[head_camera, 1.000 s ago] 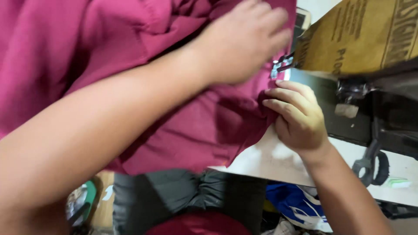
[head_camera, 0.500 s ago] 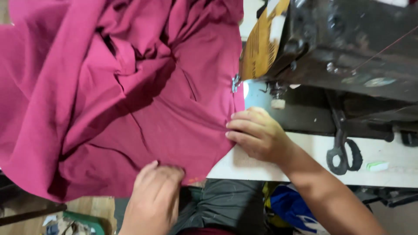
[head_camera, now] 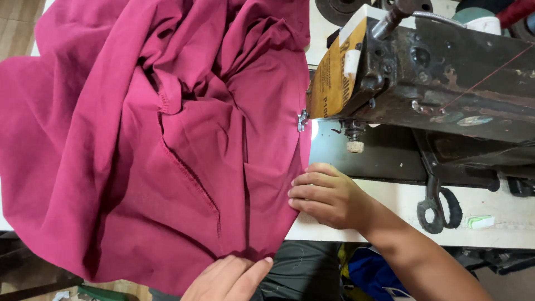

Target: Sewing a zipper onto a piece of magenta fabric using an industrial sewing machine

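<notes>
Keep your right hand [head_camera: 329, 196] flat, fingers together and pressed on the edge of the crumpled magenta woven cloth [head_camera: 167, 145] just before the small metal presser foot [head_camera: 302, 120]; guide it, don't pull. Your left hand [head_camera: 231, 277] supports the near hem from below, fingers loosely extended; its grip is partly out of view. The cloth lies soft and matte across the pale tabletop [head_camera: 390, 223], beside the worn, dark, pitted metal sewing machine [head_camera: 446, 83].

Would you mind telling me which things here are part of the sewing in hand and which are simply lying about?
In use:
maroon fabric
sewing machine
presser foot
right hand
left hand

Lying about:
black scissors
small green-and-white piece
white table
</notes>
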